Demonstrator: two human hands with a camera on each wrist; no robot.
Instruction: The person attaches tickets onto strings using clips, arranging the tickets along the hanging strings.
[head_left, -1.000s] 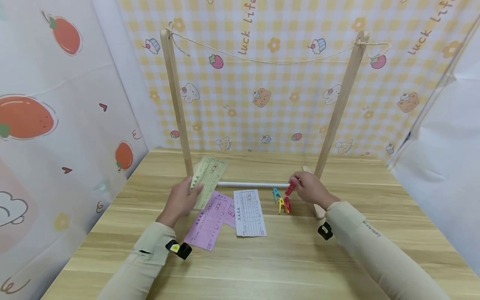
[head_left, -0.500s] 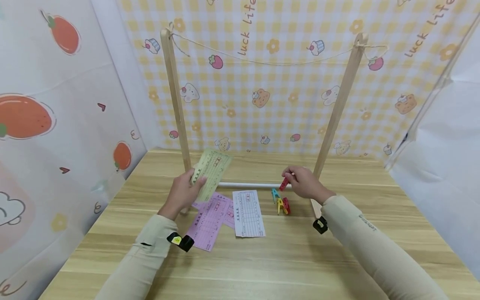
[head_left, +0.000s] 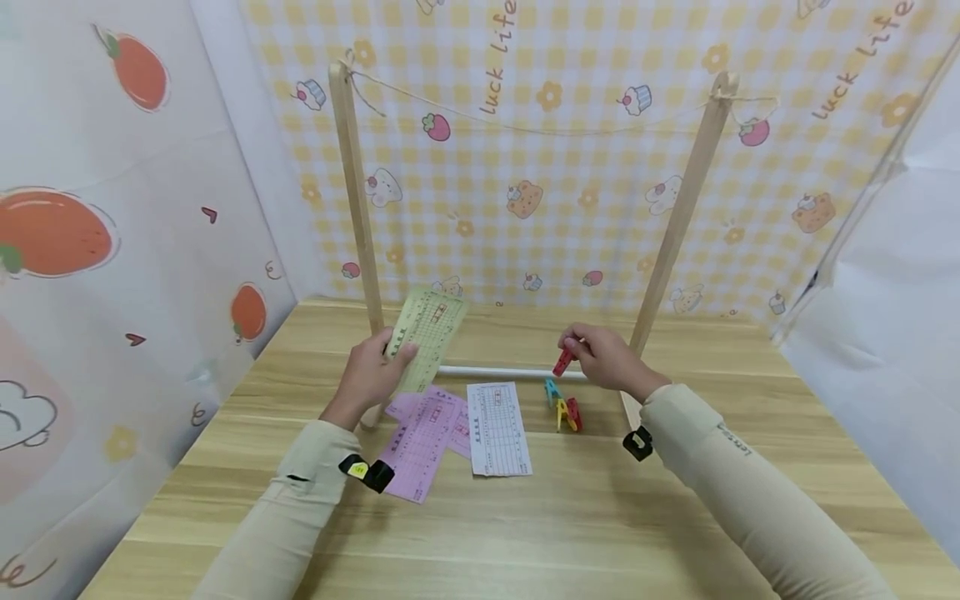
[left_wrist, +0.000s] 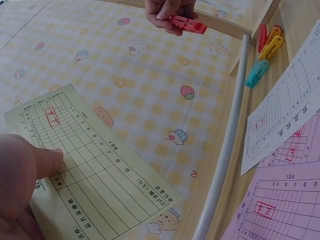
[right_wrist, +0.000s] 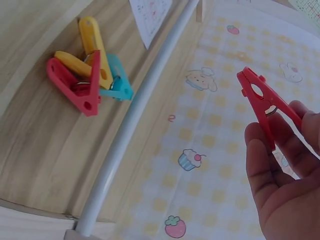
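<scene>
My left hand [head_left: 372,367] pinches a yellow-green printed receipt slip [head_left: 429,329] between thumb and fingers, raised above the table by the left post. In my right hand [head_left: 606,357] is a red clothespin [right_wrist: 259,96], held by its handle ends with the jaws together. Below that hand lie a blue clothespin [head_left: 552,390], a yellow clothespin [head_left: 562,412] and another red clothespin [head_left: 574,412], bunched on the wood. A white slip [head_left: 499,429] lies flat left of them. Purple slips [head_left: 420,450] overlap beside it, partly under the left hand's side.
A wooden frame stands across the table, with a left post [head_left: 352,183], a right post [head_left: 686,200] and a white bar [head_left: 510,372] low between them. A thin string [head_left: 540,132] sags between the post tops. A checked cloth [head_left: 480,242] hangs behind.
The left hand has lifted the yellow-green slip slightly up and away. The right hand has raised the red clothespin and brought it left, off the small pile.
</scene>
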